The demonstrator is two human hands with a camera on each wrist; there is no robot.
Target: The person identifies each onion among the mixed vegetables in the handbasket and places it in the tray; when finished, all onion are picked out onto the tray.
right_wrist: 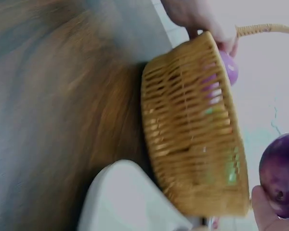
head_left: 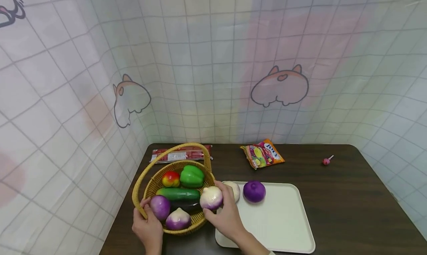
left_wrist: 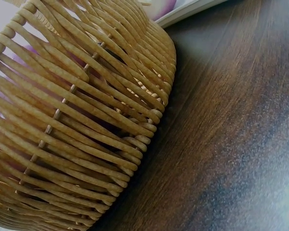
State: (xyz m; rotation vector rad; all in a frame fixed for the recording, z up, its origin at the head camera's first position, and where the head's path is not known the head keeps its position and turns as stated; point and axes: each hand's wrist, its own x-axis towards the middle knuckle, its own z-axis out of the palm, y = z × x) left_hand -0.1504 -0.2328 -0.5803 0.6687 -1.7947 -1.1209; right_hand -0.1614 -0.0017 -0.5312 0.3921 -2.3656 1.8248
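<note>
Fingers and thumb of the right hand (head_left: 228, 217) pinch a rounded, white-topped purple vegetable (head_left: 211, 198), left of the lower centre of the head view, over the right side of a round, tan woven basket (head_left: 186, 231); the right wrist view shows it apart from the wall. The fingers of the left hand (head_left: 148, 225) curl over the basket's left rim by the foot of its arched handle, probably to steady it, since that hand lifts nothing. Inside, a red-and-yellow fruit (head_left: 171, 179) and a glossy green bell pepper (head_left: 192, 176) fill the upper part, a long green cucumber (head_left: 178, 194) lies across the middle above a dark, shiny eggplant (head_left: 185, 206), and a round purple onion (head_left: 160, 207) and a second white-and-purple vegetable (head_left: 178, 219) sit lowest, perhaps put there for want of room. The cream rectangular tray (head_left: 277, 225), right of the basket, bears a deep-purple round vegetable (head_left: 254, 191) and a whitish one (head_left: 235, 190) partly behind the right hand, both near its upper edge.
</note>
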